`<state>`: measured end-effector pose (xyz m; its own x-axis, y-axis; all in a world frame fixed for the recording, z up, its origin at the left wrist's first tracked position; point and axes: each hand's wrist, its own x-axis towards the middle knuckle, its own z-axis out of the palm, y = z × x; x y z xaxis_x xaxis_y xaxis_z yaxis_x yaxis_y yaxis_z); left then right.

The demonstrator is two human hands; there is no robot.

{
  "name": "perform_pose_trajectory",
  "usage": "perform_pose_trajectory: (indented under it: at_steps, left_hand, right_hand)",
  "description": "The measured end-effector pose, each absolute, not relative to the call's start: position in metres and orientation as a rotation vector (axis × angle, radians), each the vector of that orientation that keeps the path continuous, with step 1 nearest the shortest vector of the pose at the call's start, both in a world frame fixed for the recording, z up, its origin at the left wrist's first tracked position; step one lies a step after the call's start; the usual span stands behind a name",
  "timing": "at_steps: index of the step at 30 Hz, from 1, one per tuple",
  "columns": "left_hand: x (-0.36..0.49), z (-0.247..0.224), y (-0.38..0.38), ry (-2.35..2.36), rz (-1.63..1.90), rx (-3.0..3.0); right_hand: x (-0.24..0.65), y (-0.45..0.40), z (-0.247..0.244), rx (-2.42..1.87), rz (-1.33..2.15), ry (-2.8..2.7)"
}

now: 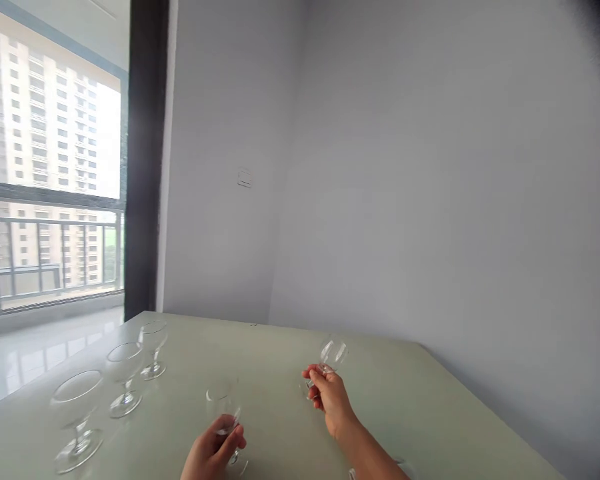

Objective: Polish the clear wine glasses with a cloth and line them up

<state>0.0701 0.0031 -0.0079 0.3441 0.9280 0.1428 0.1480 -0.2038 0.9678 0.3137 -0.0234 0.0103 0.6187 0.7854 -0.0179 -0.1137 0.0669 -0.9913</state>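
Note:
My left hand, near the table's front edge, is closed around a clear stemmed glass. The bowl rises above the fingers and part of the foot shows below them. Further right and farther back, my right hand grips a second stemmed glass by its stem. That glass leans a little, and the fingers hide part of its stem. I cannot tell whether either foot touches the table. Both bowls look empty.
Three more stemmed glasses stand upright in a row on the left: a near one, a middle one and a far one. Glass edges show beside my right forearm. The pale green table ends near grey walls.

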Motion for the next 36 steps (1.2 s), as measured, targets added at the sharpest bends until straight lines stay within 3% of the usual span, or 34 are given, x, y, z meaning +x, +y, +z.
perform_pose_trajectory:
  at_steps: [4,9,19,23,30,36]
  left_hand:
    - [0.066,-0.001,0.004,0.975,1.063,1.548]
    - [0.058,0.001,0.010,1.058,1.203,1.500]
    - [0.037,0.023,0.016,1.111,1.312,1.529]
    - [-0.010,0.032,0.010,1.176,1.278,1.585]
    - [-0.117,0.018,0.006,1.690,1.126,1.517]
    - [-0.156,0.005,0.027,1.729,1.077,1.526]
  right_hand:
    - [0.229,-0.017,-0.007,-1.250,0.817,-0.683]
    - [0.188,-0.014,-0.023,-1.206,0.786,-0.698]
    - [0.192,-0.020,-0.034,-1.141,0.792,-0.734]
    - [0.191,-0.019,-0.037,-1.137,0.811,-0.719]
    - [0.190,-0.022,-0.039,-1.145,0.835,-0.731]
    - [0.190,-0.020,-0.038,-1.149,0.837,-0.719]
